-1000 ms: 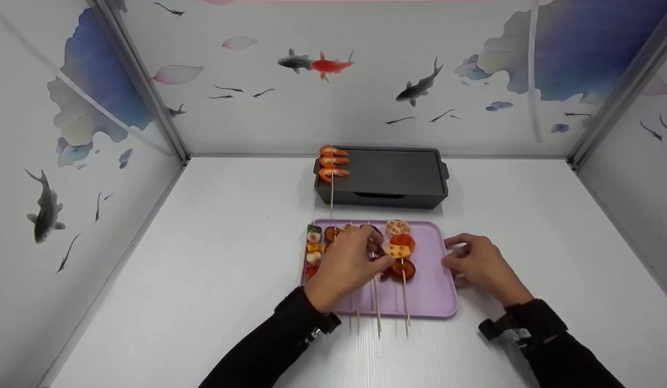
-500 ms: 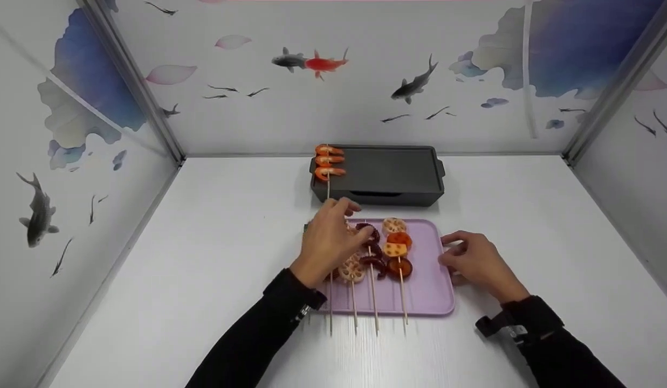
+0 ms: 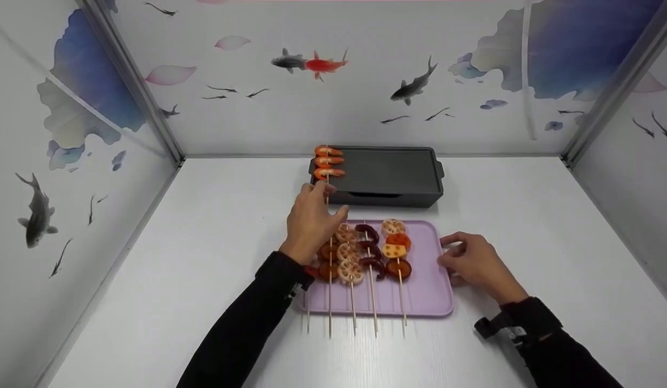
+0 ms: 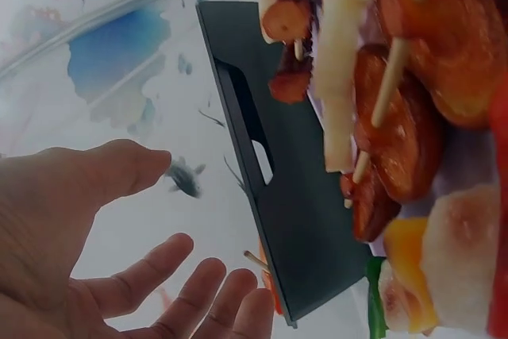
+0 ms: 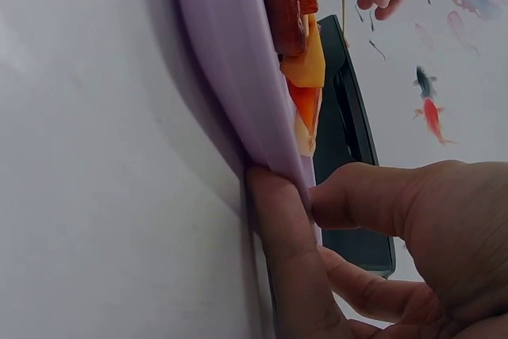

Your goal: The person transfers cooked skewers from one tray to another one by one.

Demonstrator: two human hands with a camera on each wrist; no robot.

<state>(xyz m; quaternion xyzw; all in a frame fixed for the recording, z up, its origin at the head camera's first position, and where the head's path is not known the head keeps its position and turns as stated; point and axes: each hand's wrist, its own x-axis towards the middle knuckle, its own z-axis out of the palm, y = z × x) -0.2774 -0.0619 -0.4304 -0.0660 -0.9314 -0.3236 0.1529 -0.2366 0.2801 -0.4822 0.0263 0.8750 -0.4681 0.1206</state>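
Observation:
My left hand [image 3: 311,221] is over the tray's far left corner, fingers apart and holding nothing in the left wrist view. Its fingertips are near the bare stick of a shrimp skewer [image 3: 329,160], which lies on the left end of a black grill [image 3: 390,170]. My right hand [image 3: 478,265] pinches the right edge of a lilac tray [image 3: 430,291], thumb above and a finger below in the right wrist view. On the tray lie a lotus root skewer [image 3: 350,256], a mushroom skewer [image 3: 329,271], a dark red curled-piece skewer [image 3: 370,250] and a mixed skewer [image 3: 396,250].
A further skewer with a white chunk [image 4: 460,232] lies at the tray's left, mostly hidden by my left hand in the head view. Skewer sticks overhang the tray's near edge. Printed panels [image 3: 231,118] wall the white table [image 3: 225,215] at the back and sides.
My left hand has moved from above the middle skewers, leftward and away from me, to the shrimp skewer's stick. My right hand stays at the tray's edge.

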